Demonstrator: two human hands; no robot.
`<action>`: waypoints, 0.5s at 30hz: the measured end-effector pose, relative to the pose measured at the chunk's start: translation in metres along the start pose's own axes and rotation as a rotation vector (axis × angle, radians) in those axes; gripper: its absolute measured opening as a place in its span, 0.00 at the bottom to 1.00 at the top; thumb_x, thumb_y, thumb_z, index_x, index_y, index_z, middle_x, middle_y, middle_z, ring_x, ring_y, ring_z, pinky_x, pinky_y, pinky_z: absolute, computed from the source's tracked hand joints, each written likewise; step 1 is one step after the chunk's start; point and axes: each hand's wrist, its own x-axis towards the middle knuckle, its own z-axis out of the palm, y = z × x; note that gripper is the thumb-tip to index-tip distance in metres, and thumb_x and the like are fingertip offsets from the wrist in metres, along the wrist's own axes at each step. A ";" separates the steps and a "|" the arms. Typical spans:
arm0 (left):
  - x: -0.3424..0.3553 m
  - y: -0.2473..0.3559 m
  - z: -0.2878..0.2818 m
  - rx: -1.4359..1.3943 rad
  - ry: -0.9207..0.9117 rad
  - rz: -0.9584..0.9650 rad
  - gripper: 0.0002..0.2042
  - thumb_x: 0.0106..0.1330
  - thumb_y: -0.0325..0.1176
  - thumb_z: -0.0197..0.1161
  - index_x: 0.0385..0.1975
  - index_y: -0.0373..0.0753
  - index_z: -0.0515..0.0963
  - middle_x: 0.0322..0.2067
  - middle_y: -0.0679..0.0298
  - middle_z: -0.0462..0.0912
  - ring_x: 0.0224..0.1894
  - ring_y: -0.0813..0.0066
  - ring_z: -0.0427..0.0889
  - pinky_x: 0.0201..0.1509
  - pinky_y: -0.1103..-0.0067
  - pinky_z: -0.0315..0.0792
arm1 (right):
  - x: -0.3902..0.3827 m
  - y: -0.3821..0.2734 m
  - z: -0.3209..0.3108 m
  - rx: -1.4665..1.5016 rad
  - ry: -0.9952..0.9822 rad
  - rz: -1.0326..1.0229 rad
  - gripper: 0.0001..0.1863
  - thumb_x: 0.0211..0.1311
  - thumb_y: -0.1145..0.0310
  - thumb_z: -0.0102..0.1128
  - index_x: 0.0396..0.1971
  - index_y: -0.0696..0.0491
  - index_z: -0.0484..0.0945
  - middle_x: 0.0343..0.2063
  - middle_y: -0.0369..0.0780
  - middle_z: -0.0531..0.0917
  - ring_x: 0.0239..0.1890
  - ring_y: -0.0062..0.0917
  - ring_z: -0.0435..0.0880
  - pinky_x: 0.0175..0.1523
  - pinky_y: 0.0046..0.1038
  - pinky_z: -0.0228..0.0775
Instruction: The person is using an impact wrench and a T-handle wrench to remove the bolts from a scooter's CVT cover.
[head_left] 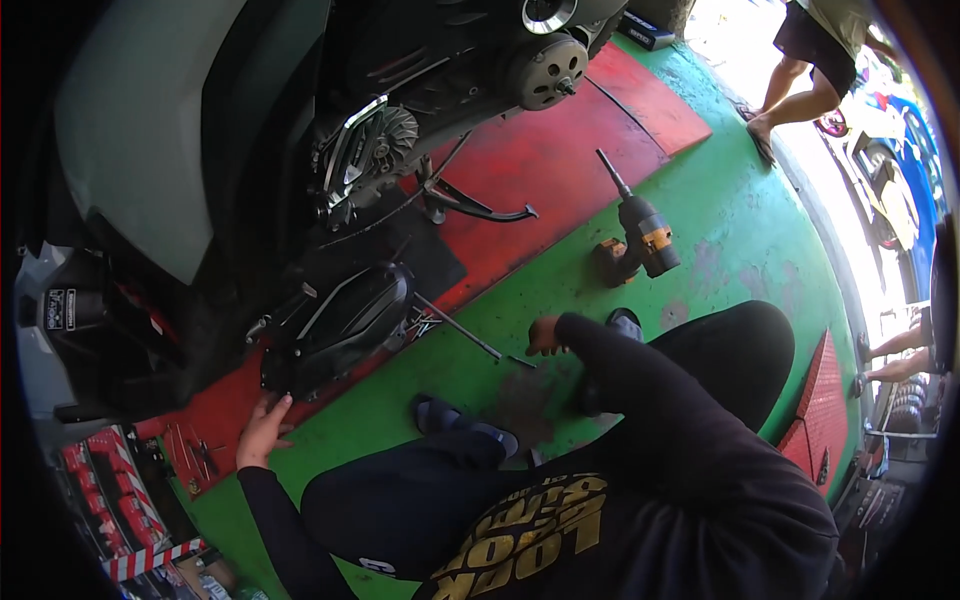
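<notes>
My left hand (263, 432) is open with fingers spread, at the near left end of a black plastic engine cover (345, 325); I cannot tell if the fingertips touch it. The cover lies on the floor below a scooter (430, 90), whose side is uncovered, showing a finned fan pulley (388, 140) and a round clutch bell (550, 72). My right hand (546, 336) is closed, its grip hidden. Near it is the end of a long metal T-handle wrench (460, 328), which stretches to the cover. Farther right, a cordless impact wrench (648, 235) with a long socket stands on the floor.
The scooter's center stand (480, 208) juts over a red mat (590, 130) on the green floor (720, 230). Hand tools (190, 455) lie at left beside red parts trays (112, 485). One person's legs (800, 90) are at far right, another's (895, 355) at the right edge.
</notes>
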 end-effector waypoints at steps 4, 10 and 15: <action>-0.060 0.032 0.014 0.080 -0.065 0.104 0.29 0.67 0.44 0.59 0.65 0.38 0.63 0.58 0.52 0.71 0.41 0.64 0.81 0.35 0.76 0.78 | 0.025 -0.029 0.077 -0.339 0.409 0.089 0.17 0.55 0.56 0.55 0.30 0.55 0.83 0.30 0.44 0.86 0.28 0.41 0.83 0.33 0.40 0.77; -0.073 0.065 0.059 0.130 -0.178 0.264 0.28 0.68 0.38 0.60 0.65 0.38 0.62 0.58 0.53 0.73 0.44 0.66 0.81 0.39 0.76 0.78 | 0.023 -0.027 0.081 -0.333 0.457 0.043 0.13 0.57 0.64 0.51 0.32 0.55 0.82 0.31 0.45 0.86 0.31 0.43 0.84 0.34 0.39 0.77; -0.065 0.054 0.055 0.224 -0.235 0.172 0.28 0.68 0.40 0.61 0.66 0.39 0.62 0.57 0.52 0.74 0.44 0.68 0.81 0.41 0.76 0.77 | -0.035 -0.036 0.024 -0.074 0.945 -0.323 0.08 0.55 0.68 0.56 0.33 0.52 0.80 0.26 0.41 0.83 0.27 0.42 0.81 0.33 0.38 0.75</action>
